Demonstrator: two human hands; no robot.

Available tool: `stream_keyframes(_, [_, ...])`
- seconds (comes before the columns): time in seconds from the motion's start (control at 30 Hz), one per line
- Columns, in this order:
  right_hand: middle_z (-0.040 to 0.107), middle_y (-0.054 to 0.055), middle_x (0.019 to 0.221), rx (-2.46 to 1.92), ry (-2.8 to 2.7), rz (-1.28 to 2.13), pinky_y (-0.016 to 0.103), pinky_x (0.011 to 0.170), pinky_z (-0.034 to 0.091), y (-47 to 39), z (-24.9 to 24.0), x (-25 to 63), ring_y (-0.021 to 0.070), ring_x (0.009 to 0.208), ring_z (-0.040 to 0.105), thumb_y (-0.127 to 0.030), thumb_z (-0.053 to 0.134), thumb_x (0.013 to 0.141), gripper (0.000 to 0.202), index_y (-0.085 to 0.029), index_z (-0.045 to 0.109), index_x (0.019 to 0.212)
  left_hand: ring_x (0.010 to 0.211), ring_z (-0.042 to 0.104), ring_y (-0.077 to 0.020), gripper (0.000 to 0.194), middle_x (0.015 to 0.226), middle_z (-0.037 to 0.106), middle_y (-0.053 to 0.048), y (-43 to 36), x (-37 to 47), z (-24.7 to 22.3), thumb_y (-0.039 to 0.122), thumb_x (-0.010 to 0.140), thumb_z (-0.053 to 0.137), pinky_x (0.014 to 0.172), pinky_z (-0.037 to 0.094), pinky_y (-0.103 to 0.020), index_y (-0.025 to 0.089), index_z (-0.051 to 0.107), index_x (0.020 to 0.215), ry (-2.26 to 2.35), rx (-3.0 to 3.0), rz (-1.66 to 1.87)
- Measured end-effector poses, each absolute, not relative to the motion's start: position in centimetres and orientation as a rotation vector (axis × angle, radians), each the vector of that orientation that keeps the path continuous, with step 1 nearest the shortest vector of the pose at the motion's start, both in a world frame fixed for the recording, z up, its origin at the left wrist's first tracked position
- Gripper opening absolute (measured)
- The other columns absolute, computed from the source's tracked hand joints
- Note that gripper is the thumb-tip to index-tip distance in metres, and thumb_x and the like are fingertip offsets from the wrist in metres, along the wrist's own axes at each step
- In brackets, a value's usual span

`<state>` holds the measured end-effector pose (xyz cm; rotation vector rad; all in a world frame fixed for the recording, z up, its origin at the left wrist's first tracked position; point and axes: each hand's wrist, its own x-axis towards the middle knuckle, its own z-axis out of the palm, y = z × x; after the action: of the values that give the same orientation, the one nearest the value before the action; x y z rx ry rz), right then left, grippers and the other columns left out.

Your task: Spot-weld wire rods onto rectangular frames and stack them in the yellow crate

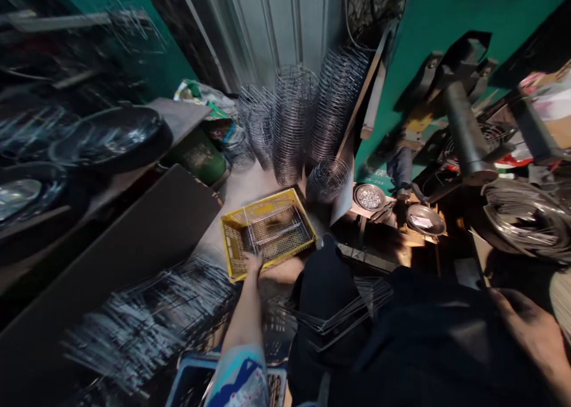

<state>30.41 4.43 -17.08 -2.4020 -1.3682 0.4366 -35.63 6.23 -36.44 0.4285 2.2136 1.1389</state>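
Observation:
My left hand (253, 263) reaches down over the near rim of a yellow plastic crate (235, 270), its fingers closed on a thin metal wire frame (250, 231). Several straight-sided wire frames (279, 231) lie inside the crate. Across my lap rest several bent wire frames (339, 323), which neither hand touches. Over at the right edge, my right hand (530, 329) is beside my dark-clothed leg, holding nothing I can see; its fingers look apart and are partly hidden.
Stacks of round wire baskets (294, 121) stand behind the crate. A pile of wire pieces (156, 318) lies at left, near a blue crate (187, 371). The green machine (379, 151) rises at right, with a bowl of small metal parts (370, 197) and a wire coil (526, 216).

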Motion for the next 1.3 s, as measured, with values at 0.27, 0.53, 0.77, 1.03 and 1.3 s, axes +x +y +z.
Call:
stream_keyframes(0.27, [0.07,0.018,0.079,-2.446,-1.45,0.356,0.045,0.062,0.044,5.0,-16.2,28.4,0.0394,0.083,0.067,-0.065,0.057,0.069,0.04,-0.031,0.07,0.084,0.09,0.065,-0.0269,0.027,0.085,0.069,-0.008,-0.3,-28.8,-31.7,0.043,0.085,0.058,0.084,0.05,-0.037,0.017,0.065,0.087,1.99,0.928,0.801])
stream_keyframes(0.53, [0.071,0.013,0.081,-2.273,-1.473,0.29,0.03,0.065,0.042,4.2,-15.6,26.8,0.0244,0.077,0.064,-0.06,0.051,0.081,0.051,-0.015,0.072,0.094,0.079,0.053,-0.0187,0.029,0.08,0.056,-0.005,-4.8,-19.5,-19.5,0.04,0.093,0.051,0.073,0.041,-0.029,0.019,0.056,0.073,1.448,1.885,0.554])
stream_keyframes(0.77, [0.061,0.002,0.064,-2.046,-1.355,0.278,0.025,0.059,0.039,1.8,-17.0,29.4,0.0145,0.058,0.053,-0.057,0.055,0.087,0.045,-0.015,0.069,0.088,0.073,0.05,-0.0197,0.033,0.073,0.052,-0.004,-4.0,-17.7,-19.2,0.036,0.097,0.04,0.07,0.039,-0.031,0.021,0.045,0.069,1.429,2.032,0.425])
stream_keyframes(1.03, [0.057,-0.001,0.062,-1.858,-1.212,0.381,0.023,0.054,0.04,-0.4,-17.8,32.3,0.0128,0.054,0.05,-0.054,0.057,0.088,0.039,-0.016,0.066,0.085,0.075,0.053,-0.0198,0.027,0.079,0.055,-0.005,-2.5,-15.1,-17.0,0.034,0.093,0.046,0.068,0.037,-0.03,0.02,0.053,0.071,1.405,2.157,-0.016])
stream_keyframes(1.3, [0.058,-0.001,0.067,-1.579,-0.993,0.825,0.022,0.047,0.044,-0.6,-17.2,34.2,0.0113,0.051,0.053,-0.053,0.065,0.084,0.035,-0.018,0.062,0.084,0.065,0.046,-0.0146,0.042,0.066,0.044,0.001,1.1,-14.3,-14.2,0.046,0.093,0.044,0.064,0.036,-0.026,0.019,0.045,0.061,1.484,2.045,0.243])
